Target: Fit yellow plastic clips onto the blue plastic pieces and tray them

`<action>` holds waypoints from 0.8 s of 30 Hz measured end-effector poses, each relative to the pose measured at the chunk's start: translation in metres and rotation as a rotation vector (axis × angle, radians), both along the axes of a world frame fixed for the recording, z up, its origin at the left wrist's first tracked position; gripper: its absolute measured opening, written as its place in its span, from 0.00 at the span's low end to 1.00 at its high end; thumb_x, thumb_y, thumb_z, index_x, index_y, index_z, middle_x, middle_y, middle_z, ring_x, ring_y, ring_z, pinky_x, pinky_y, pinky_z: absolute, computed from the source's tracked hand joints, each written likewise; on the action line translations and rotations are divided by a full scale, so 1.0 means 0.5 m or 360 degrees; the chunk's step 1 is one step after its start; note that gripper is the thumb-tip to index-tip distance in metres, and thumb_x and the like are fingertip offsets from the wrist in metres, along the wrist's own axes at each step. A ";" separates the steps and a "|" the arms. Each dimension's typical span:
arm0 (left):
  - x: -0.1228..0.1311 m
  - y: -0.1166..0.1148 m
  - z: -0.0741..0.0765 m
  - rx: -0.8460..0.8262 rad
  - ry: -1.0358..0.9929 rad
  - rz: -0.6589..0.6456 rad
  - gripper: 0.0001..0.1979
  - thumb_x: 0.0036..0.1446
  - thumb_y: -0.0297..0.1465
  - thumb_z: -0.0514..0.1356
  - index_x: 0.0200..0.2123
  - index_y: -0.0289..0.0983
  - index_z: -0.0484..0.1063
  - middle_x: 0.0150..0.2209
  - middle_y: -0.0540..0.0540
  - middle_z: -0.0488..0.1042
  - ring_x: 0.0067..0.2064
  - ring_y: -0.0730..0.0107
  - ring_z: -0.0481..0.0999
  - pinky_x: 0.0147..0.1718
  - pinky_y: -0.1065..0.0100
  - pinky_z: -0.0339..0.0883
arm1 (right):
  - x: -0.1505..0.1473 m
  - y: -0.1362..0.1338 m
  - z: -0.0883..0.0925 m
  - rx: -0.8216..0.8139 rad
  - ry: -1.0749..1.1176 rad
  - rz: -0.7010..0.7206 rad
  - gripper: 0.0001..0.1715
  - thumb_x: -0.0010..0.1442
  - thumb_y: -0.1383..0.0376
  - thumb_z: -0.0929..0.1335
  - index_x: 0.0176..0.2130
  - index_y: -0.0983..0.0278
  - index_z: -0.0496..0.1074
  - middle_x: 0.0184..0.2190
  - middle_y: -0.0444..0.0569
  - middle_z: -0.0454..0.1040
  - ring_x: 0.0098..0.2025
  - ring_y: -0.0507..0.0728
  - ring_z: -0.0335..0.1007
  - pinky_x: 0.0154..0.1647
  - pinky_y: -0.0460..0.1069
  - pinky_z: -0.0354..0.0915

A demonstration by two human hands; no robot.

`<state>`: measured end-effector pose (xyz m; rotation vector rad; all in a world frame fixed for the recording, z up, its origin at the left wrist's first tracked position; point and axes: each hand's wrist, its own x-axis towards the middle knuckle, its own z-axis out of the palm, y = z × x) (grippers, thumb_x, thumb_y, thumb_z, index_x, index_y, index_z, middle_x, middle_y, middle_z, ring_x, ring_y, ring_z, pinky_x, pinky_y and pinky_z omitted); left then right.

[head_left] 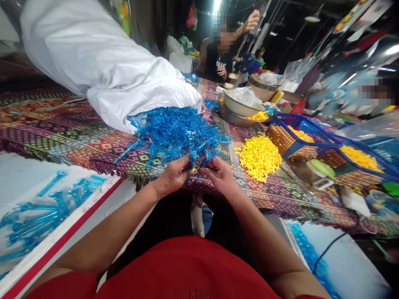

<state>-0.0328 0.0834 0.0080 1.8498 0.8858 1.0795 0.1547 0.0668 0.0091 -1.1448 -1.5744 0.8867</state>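
A heap of translucent blue plastic pieces [187,128] spills from the mouth of a large white sack [131,79] onto the patterned cloth. At the heap's near edge my left hand [174,176] and my right hand [220,174] face each other, fingertips pinched. Between them is a small yellow piece [194,169] against blue plastic. The left fingers close on a blue plastic piece. What the right fingertips pinch is too small to make out. A pile of small yellow pieces [260,157] lies to the right of my right hand.
Blue baskets [299,137] with yellow pieces stand at the right, behind a green-lidded container [322,168]. Metal bowls [238,108] sit farther back. A white box [62,241] at lower left holds blue pieces. A person in black [218,62] is across the table.
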 end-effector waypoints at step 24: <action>0.025 -0.069 0.019 -0.1163 -0.1004 -0.0349 0.11 0.47 0.27 0.60 0.35 0.31 0.67 0.29 0.44 0.75 0.27 0.64 0.77 0.26 0.64 0.72 | 0.082 -0.062 0.010 -0.0446 0.0818 -0.0092 0.18 0.46 0.62 0.73 0.39 0.62 0.73 0.30 0.46 0.77 0.21 0.51 0.69 0.18 0.45 0.63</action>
